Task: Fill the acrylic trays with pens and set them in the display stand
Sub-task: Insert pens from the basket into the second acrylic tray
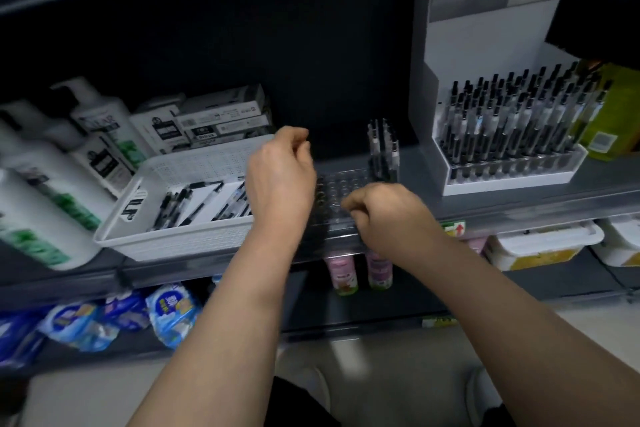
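From the head view, we look down at a grey shelf (519,208) where the acrylic tray (346,184) lies flat between our two hands, its grid of holes mostly bare. Only a small cluster of standing pens (382,146) fills its far right corner, so we judge the filling to be at an early stage.

Our left hand (280,180) hovers over the tray's left edge, fingers curled in and thumb close to them. No pen shows in it, and we cannot tell whether it pinches anything. Our right hand (388,215) sits at the tray's near edge with knuckles up and fingers tucked under. Whether it grips the edge or a pen is hidden from us.

The supply is the loose pens (194,204) lying in the white basket (173,243), just beside the tray on the left. They lie flat, long axes running roughly away from us and leaning rightward, whereas the holes take a pen upright. The left hand is plainly the nearer to them, right at the basket's right end. We expect the next pen to need a reach leftward and a turn to vertical.

The display stand (485,73), holding a filled tray (512,135), is well to the right on the same shelf, closer to the right hand.
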